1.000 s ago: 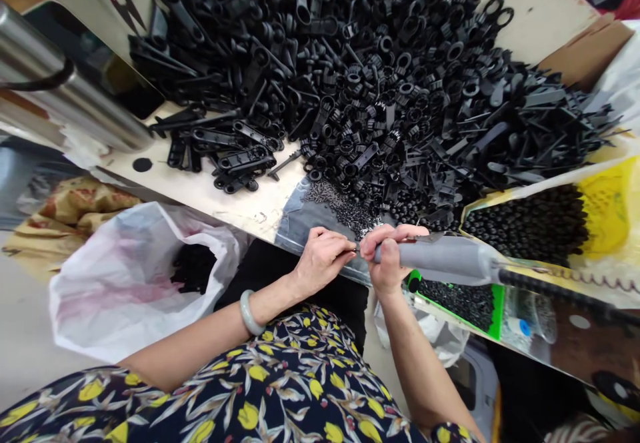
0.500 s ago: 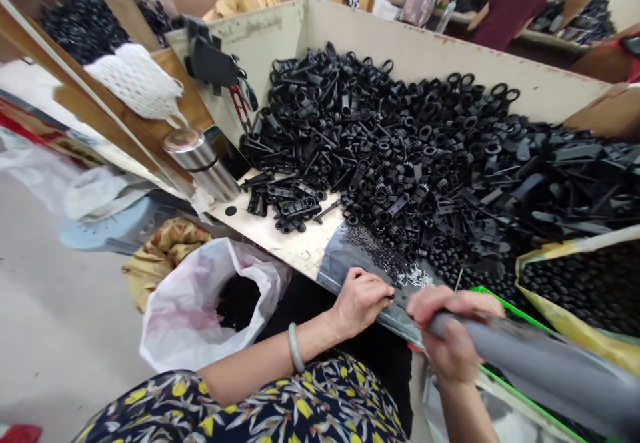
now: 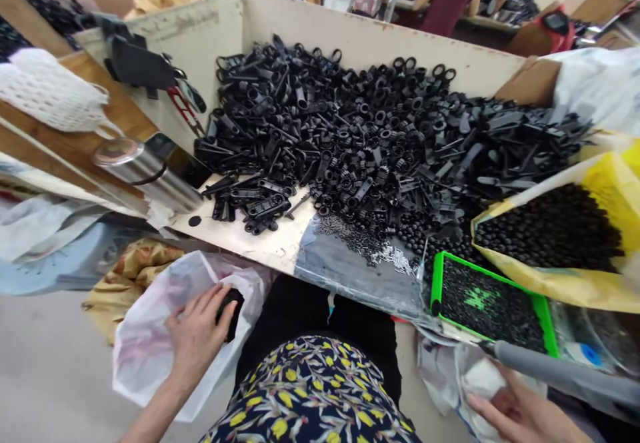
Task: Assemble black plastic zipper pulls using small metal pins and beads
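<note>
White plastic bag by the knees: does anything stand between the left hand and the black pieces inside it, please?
Nothing visible stands in the way. The left hand lies against the mouth of the white plastic bag, and its fingers are right at the black pieces in the opening.

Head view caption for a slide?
Left hand at white plastic bag, right hand by grey rotary tool, black plastic parts heaped behind.

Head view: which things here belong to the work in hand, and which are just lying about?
In use: left hand, on the white plastic bag and its black parts; right hand, by the grey handheld rotary tool; heap of black plastic parts.
Lying about: steel flask; red-handled scissors; white net bag.
</note>
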Motion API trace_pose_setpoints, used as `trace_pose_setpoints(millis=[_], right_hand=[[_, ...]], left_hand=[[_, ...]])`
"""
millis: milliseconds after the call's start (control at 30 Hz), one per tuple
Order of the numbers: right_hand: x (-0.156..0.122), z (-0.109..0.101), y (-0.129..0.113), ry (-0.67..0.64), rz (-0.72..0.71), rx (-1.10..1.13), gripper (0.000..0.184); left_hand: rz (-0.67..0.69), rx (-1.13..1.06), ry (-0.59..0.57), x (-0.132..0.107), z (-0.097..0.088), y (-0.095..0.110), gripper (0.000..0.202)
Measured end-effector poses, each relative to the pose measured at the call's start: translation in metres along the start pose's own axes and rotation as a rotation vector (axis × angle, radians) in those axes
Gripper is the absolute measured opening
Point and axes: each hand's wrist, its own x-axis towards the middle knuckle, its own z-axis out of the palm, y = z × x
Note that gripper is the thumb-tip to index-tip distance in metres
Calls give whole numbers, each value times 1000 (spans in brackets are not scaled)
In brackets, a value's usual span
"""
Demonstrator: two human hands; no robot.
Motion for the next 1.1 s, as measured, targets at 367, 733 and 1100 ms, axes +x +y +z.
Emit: trace_pose_setpoints(millis=[367,733,1100], right_hand=[[67,72,-73,-493,-359,92,28],[161,152,-75,-88,-474,-253,22],[177,170,-100,-54,-300,-381,30]], left_hand=[[325,-437,3,112,15,125,20],[223,-33,-29,215,35,121,33],[298,65,3,216,43,120,29]])
